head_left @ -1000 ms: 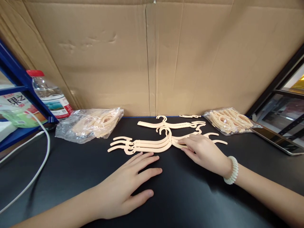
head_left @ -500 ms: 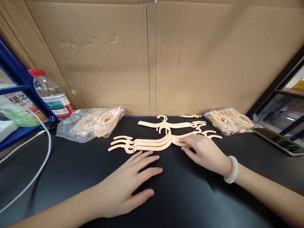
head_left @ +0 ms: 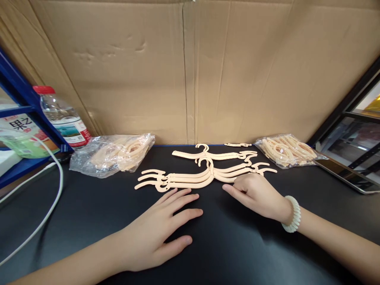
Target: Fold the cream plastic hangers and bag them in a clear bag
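the black table (head_left: 97, 213) bears everything; left hand (head_left: 160, 227) lies spread, holding nothing, near the front hangers (head_left: 190, 181); right hand (head_left: 257, 194) is curled at their near right side; whether it grips them, i cannot tell; far hangers (head_left: 213, 156) lie beyond.

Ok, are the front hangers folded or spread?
Spread: the front hangers have arms reaching out to both sides of the hooks; the right hand hides part.

1 red-capped bottle (head_left: 71, 128) beside blue shelf (head_left: 18, 111); white cable (head_left: 61, 180) on black table (head_left: 228, 249); cardboard (head_left: 127, 91) behind.
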Tool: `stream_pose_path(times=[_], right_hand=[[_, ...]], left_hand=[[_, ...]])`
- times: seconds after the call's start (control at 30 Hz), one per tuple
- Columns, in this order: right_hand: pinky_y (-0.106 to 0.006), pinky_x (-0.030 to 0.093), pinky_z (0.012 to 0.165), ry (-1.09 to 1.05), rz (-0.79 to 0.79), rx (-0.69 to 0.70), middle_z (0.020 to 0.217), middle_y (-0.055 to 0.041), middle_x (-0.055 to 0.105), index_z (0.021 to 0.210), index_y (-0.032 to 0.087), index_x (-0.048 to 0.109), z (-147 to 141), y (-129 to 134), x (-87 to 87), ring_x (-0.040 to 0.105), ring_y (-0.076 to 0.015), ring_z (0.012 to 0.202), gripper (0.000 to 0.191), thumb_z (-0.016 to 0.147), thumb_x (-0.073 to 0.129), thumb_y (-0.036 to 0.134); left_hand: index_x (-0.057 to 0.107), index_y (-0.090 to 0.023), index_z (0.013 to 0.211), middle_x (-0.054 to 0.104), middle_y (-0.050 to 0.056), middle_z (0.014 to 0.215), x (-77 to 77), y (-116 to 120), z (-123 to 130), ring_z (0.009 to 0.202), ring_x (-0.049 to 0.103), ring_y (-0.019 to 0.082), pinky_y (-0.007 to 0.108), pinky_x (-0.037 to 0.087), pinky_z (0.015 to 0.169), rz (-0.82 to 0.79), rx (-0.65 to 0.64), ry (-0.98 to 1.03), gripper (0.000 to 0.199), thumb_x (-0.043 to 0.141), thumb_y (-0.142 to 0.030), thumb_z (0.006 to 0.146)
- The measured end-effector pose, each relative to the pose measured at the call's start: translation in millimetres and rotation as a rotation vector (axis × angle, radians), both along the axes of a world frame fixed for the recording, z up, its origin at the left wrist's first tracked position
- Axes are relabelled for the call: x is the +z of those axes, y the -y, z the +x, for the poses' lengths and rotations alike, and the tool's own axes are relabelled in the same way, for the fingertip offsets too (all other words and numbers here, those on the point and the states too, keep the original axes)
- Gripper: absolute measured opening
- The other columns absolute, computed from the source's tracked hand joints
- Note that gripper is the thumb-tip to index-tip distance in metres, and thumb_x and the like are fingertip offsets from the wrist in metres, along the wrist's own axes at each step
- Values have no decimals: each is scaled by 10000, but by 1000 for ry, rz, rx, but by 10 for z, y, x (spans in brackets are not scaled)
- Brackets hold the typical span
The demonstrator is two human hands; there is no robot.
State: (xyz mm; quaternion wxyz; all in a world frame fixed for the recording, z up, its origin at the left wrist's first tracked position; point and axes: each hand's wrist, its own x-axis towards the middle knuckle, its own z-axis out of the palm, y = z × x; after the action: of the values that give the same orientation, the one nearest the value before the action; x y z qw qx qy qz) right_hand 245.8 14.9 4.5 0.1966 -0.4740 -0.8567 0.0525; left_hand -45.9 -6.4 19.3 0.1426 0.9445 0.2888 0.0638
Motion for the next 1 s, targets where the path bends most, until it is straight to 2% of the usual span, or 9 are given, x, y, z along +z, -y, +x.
stream_pose_path(times=[0.17, 0.4, 0.63, 0.83, 1.0], right_hand=[[-306, 225, 535, -20, -6, -21, 495, 15, 358, 556, 190, 255, 9, 9, 44, 294, -114, 465, 462, 983, 295, 362], [-293, 251, 546, -11, -56, 9, 516, 5, 411, 557, 189, 249, 33, -17, 78, 347, -117, 490, 349, 887, 329, 272], [-286, 294, 561, 5, -61, -6, 516, -10, 448, 531, 195, 263, 21, -26, 113, 384, -127, 504, 314, 832, 342, 241], [-280, 359, 585, -171, -138, -5, 497, -21, 524, 444, 194, 446, 129, -99, 190, 485, -136, 504, 361, 787, 335, 221], [-282, 397, 608, -188, -50, -118, 532, -24, 555, 473, 192, 504, 348, -340, 299, 527, -155, 552, 342, 770, 341, 237]], left_hand=[[468, -310, 1380, 375, 45, 1521, -10, 2, -7, 1412, 298, 318, 568, 268, 1131, 14, -10, -28, 461, 515, -330, 922], [475, -323, 1370, 386, 28, 1516, -27, 6, -12, 1409, 307, 308, 553, 279, 1131, 37, 11, -12, 461, 531, -320, 913], [493, -323, 1357, 414, 29, 1500, -51, 19, -16, 1399, 331, 298, 533, 275, 1139, 58, 19, 38, 462, 553, -300, 900], [448, -328, 1391, 375, 36, 1522, -22, -30, -36, 1417, 287, 315, 571, 274, 1126, 20, -23, -8, 464, 501, -335, 930], [487, -322, 1361, 414, 40, 1499, -42, -4, -29, 1397, 328, 316, 550, 283, 1129, 34, -5, 30, 453, 534, -314, 911]])
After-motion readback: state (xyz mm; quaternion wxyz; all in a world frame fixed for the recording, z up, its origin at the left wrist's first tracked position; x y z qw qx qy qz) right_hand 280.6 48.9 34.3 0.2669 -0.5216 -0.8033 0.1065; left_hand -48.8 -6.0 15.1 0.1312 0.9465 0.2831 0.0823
